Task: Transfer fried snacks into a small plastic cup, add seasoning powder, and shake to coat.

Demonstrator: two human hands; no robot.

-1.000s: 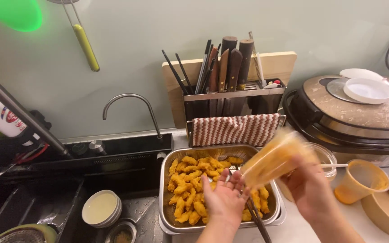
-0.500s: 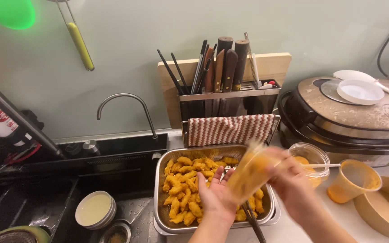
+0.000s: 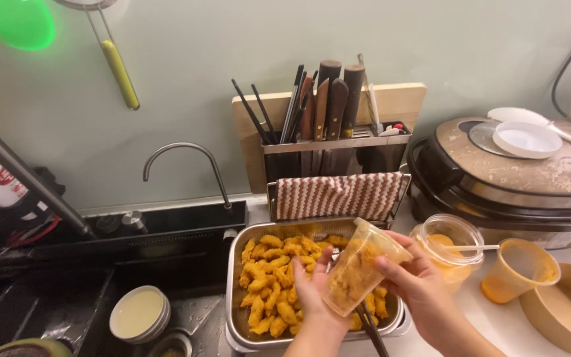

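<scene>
Since the earlier frames, clear plastic cup has dropped lower over the metal tray and steadied; it now shows sharply, tilted with its mouth toward the upper right. Right hand has fingers closed around the cup's side. Left hand is open, palm pressed against the cup's lower end, cupping rather than gripping. Cup is smeared with orange crumbs inside and sits above the right part of the tray, over the breaded fried pieces. Dark chopsticks lie in the tray beneath the hands. Just right of the tray: clear round tub with orange sauce, then an orange-stained cup. Striped cloth hangs behind the tray, below the knife rack. Sink to the left.
</scene>
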